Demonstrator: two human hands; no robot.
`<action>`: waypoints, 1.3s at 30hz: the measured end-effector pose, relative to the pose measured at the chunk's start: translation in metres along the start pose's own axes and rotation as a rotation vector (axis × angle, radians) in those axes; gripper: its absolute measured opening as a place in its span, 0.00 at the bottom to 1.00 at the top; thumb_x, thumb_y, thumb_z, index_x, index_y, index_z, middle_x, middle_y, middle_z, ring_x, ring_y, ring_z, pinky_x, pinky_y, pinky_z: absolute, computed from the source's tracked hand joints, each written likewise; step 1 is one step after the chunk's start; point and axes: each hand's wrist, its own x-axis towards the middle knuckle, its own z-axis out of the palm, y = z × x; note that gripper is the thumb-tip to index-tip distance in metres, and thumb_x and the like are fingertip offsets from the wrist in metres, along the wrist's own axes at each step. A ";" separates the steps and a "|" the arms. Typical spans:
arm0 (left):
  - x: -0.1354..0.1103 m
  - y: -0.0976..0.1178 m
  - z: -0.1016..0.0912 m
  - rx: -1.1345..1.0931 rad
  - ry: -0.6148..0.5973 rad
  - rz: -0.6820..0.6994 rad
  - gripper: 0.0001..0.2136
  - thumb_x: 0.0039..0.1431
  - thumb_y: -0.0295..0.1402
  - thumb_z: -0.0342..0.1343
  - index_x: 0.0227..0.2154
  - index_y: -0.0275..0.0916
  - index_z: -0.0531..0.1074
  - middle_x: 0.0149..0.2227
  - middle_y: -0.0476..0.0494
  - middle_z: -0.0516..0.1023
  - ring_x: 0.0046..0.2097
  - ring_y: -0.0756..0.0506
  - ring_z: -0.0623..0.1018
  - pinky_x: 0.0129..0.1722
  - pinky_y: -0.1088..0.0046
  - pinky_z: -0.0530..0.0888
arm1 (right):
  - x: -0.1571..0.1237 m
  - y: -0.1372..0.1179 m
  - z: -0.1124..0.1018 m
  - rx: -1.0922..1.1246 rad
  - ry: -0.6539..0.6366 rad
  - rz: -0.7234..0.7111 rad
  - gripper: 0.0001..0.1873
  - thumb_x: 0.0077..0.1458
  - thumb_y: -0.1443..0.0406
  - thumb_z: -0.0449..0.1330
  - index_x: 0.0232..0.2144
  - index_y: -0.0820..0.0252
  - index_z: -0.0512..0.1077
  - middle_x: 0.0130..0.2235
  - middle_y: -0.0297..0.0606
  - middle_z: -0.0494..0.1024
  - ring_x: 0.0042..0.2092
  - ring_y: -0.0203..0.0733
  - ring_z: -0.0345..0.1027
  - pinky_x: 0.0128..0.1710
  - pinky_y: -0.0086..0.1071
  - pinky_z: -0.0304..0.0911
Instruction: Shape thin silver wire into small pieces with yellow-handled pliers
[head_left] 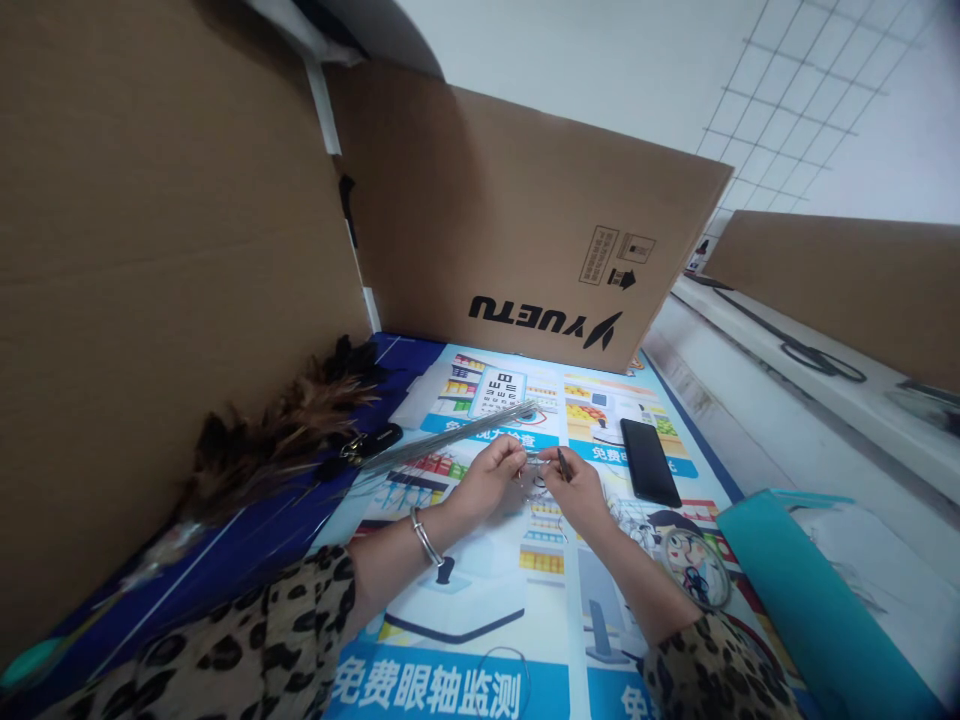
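Observation:
My left hand (491, 478) and my right hand (579, 488) are close together above the printed sheet. Between their fingertips is a small piece of thin bent wire (535, 462), its exact shape too fine to make out. My left thumb and forefinger pinch one side of it. The right fingers are closed on the other side, and a slim dark tool (564, 464) sticks up from that hand; its kind is unclear. Just behind my left hand lies a bundle of straight thin grey wires (457, 432), slanting across the sheet.
Right of my hands lies a black phone (649, 462). A clear round dish (696, 568) sits by my right forearm, beside a teal box (817, 600). Brown feathers (277, 430) and black keys (371, 442) are at left. Cardboard panels (525, 200) stand behind and left.

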 end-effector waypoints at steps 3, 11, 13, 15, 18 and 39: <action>0.000 0.000 0.000 -0.017 -0.019 -0.007 0.06 0.56 0.33 0.47 0.26 0.37 0.63 0.24 0.51 0.65 0.27 0.52 0.64 0.30 0.76 0.62 | 0.000 -0.002 0.000 0.014 -0.004 -0.002 0.13 0.46 0.60 0.54 0.34 0.59 0.70 0.24 0.30 0.67 0.24 0.31 0.54 0.23 0.25 0.55; 0.000 -0.004 -0.001 -0.045 -0.025 -0.038 0.05 0.55 0.32 0.49 0.27 0.37 0.63 0.26 0.51 0.66 0.28 0.52 0.65 0.30 0.76 0.62 | 0.000 -0.001 0.003 -0.116 0.024 -0.064 0.09 0.45 0.60 0.55 0.27 0.59 0.71 0.22 0.29 0.64 0.25 0.32 0.55 0.24 0.25 0.53; 0.000 -0.004 -0.001 -0.050 -0.031 -0.042 0.05 0.55 0.32 0.49 0.27 0.37 0.63 0.26 0.50 0.66 0.28 0.52 0.66 0.31 0.76 0.62 | 0.000 0.001 0.004 -0.149 0.039 -0.059 0.08 0.45 0.61 0.55 0.27 0.58 0.70 0.23 0.29 0.66 0.25 0.32 0.56 0.25 0.25 0.54; 0.000 -0.004 -0.001 -0.060 -0.049 -0.047 0.05 0.55 0.33 0.50 0.27 0.37 0.63 0.25 0.50 0.66 0.28 0.52 0.66 0.31 0.76 0.63 | 0.001 0.003 0.003 -0.189 0.053 -0.067 0.08 0.45 0.61 0.54 0.27 0.58 0.70 0.24 0.30 0.68 0.26 0.33 0.58 0.26 0.26 0.54; -0.001 -0.003 0.000 -0.090 -0.076 -0.057 0.06 0.54 0.34 0.51 0.27 0.37 0.63 0.25 0.50 0.66 0.28 0.52 0.66 0.31 0.76 0.64 | 0.001 0.005 0.003 -0.270 0.062 -0.108 0.07 0.46 0.62 0.53 0.25 0.58 0.69 0.24 0.30 0.68 0.26 0.33 0.59 0.26 0.26 0.54; -0.001 -0.004 0.001 -0.124 -0.122 -0.082 0.06 0.54 0.34 0.52 0.28 0.37 0.64 0.25 0.50 0.67 0.28 0.52 0.68 0.32 0.75 0.65 | -0.001 0.004 0.004 -0.430 0.081 -0.172 0.05 0.44 0.63 0.55 0.25 0.56 0.69 0.27 0.33 0.69 0.31 0.36 0.60 0.30 0.28 0.54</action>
